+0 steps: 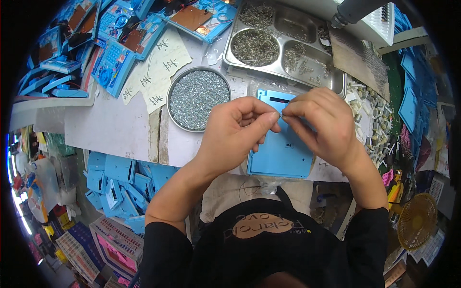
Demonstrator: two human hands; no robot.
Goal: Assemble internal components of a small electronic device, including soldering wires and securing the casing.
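Note:
Both hands meet above a flat blue plastic panel (278,151), fingertips nearly touching. A tiny, thin metal piece (281,115) shows between them, too small to name its kind. My left hand (237,127) is closed, thumb and index finger pinched at one end of that piece. At its other end, my right hand (329,127) also pinches with thumb and forefinger. The panel lies on the table close to my body, with a dark slot near its far edge. Left of it stands a round metal tin (169,103) filled with small silvery pieces like screws or pins.
Beyond the panel sits a steel compartment tray (232,54) of small metal parts. Blue keypad housings (113,67) crowd the far left; loose blue panels (120,170) pile below. Small white parts (370,115) lie right. A dark metal arm (357,10) juts in above.

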